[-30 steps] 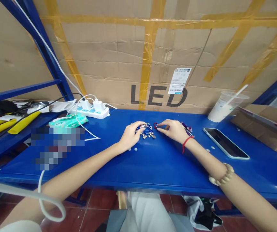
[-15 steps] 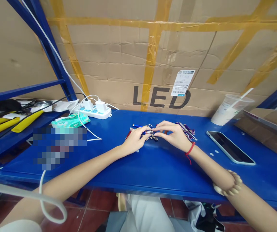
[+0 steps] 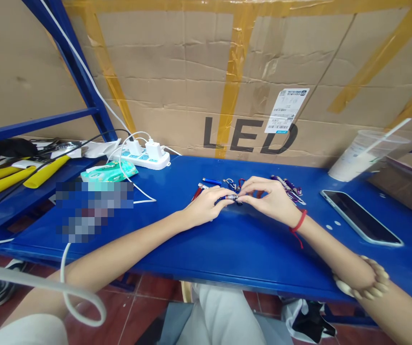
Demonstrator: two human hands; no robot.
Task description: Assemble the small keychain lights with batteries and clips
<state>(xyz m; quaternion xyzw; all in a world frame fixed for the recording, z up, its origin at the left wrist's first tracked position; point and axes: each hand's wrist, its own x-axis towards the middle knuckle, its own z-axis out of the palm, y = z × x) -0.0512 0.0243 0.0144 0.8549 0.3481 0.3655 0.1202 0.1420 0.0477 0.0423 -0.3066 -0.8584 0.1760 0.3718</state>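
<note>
A small blue metal tube (image 3: 230,197) with a silvery end, looking like a keychain flashlight, is pinched between the thumb and fingers of my left hand (image 3: 205,207). The fingertips of my right hand (image 3: 271,201) are closed at the tube's right end; what they grip there is too small to make out. Just behind my hands lie another blue tube (image 3: 212,181) and several small metal clips (image 3: 230,184). A red tube (image 3: 197,192) shows partly behind my left hand. Beyond my right hand is a pile of purple tubes (image 3: 289,189).
A phone (image 3: 362,218) and a plastic cup with straw (image 3: 366,155) stand right on the blue table (image 3: 191,254), near a cardboard box (image 3: 407,184). Left are a power strip (image 3: 148,158), a tissue pack (image 3: 110,172), white cables and yellow-handled tools (image 3: 7,179). A big carton (image 3: 177,86) stands behind.
The view has shifted, so the table things sit a little differently in frame. Both hands stay together at the blue tube; more of the blue tube and clips behind them now shows.
</note>
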